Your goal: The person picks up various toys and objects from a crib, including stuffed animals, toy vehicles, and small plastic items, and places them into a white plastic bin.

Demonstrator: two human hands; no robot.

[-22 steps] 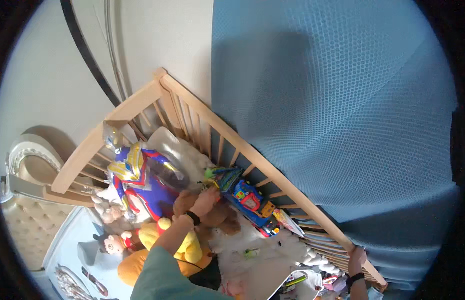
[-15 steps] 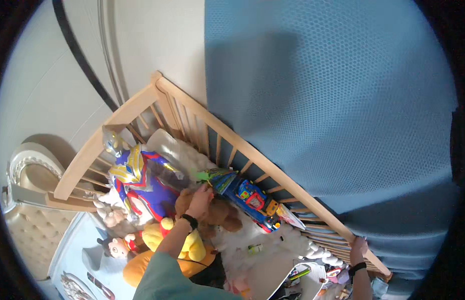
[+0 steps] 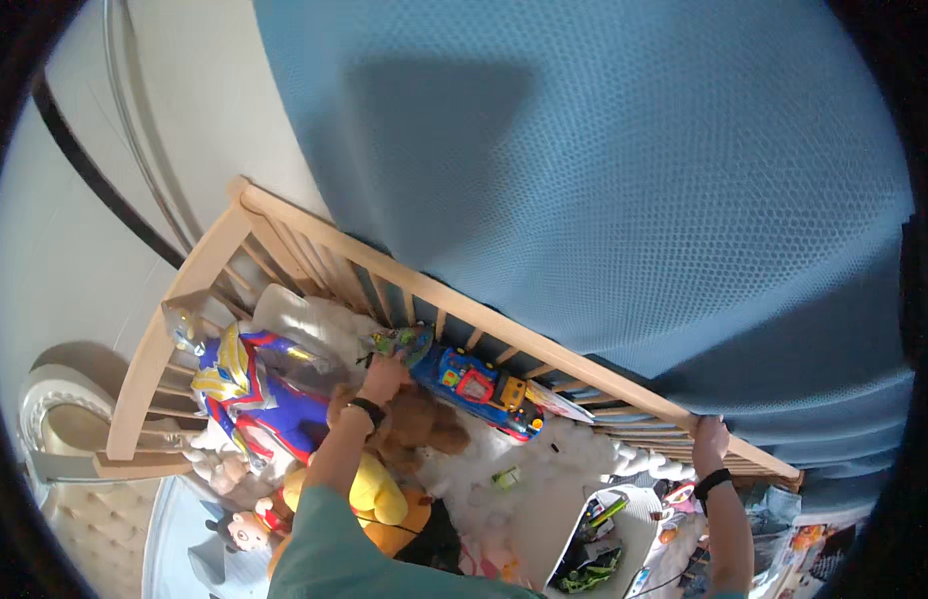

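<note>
My left hand reaches over a brown teddy bear, its fingers closed at the lower edge of a green patterned item whose kind I cannot make out. That item lies against the end of a blue toy truck with red and yellow parts. At the right, my right hand is wrapped round the top rail of a wooden crib. Left of my left hand lies a large purple, red and gold superhero figure. Beneath my left forearm is a yellow plush toy.
A white bin of mixed toys stands at the lower right. A small plush doll lies at the lower left, near a pale oval-framed chair. White fluffy bedding lines the crib. Blue mesh fabric hangs along its far side.
The view has shifted, so the crib sits further left and the bin shows more. My left hand stays at the green item; my right hand still grips the rail.
</note>
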